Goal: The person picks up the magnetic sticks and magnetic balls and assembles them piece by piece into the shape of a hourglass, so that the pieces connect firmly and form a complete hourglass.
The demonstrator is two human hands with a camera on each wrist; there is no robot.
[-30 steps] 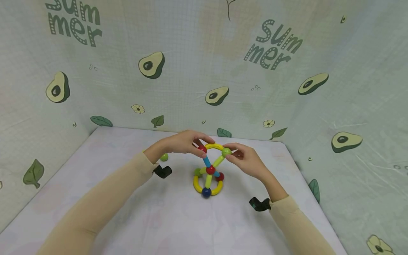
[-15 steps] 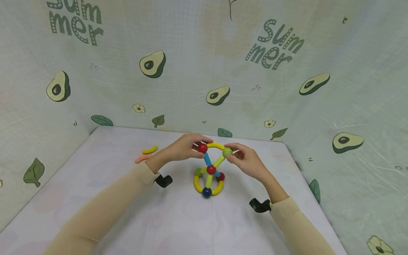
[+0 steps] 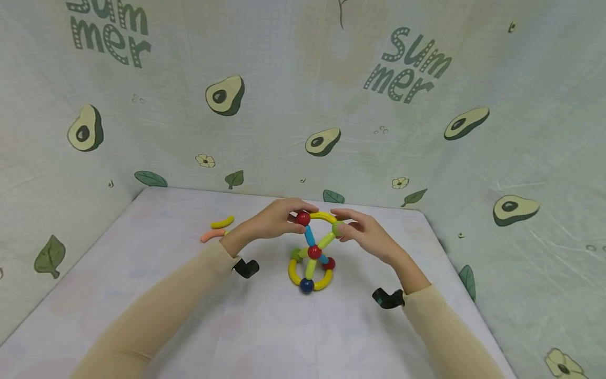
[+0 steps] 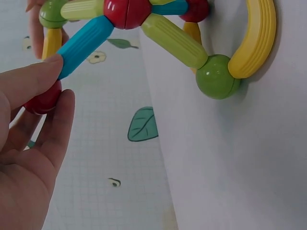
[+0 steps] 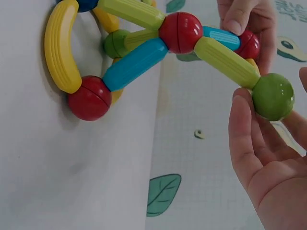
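A ball-and-rod toy structure [image 3: 314, 251] stands on the table. Its lower ring has yellow curved rods and a dark blue ball [image 3: 306, 286] at the front. Straight blue and lime rods rise from a central red ball. With thumb and fingers, my left hand [image 3: 274, 218] pinches the upper red ball [image 3: 303, 218] at the end of a blue rod [image 4: 85, 47]. Fingers of my right hand [image 3: 369, 237] curl round the upper green ball [image 5: 273, 97]; its thumb looks slightly apart in the right wrist view. A yellow curved rod [image 3: 323, 216] spans the top between both hands.
Behind my left wrist lie a yellow curved rod [image 3: 222, 222] and a pink curved rod [image 3: 212, 235]. A printed cloth wall [image 3: 265, 158] rises along the table's back edge, with cloth on both sides. A black wrist camera [image 3: 388, 298] hangs below each wrist.
My left hand has lowered and shifted right, uncovering the yellow and pink rods and covering a loose green ball. The structure's top has shifted slightly right. My right index finger has lifted a little.
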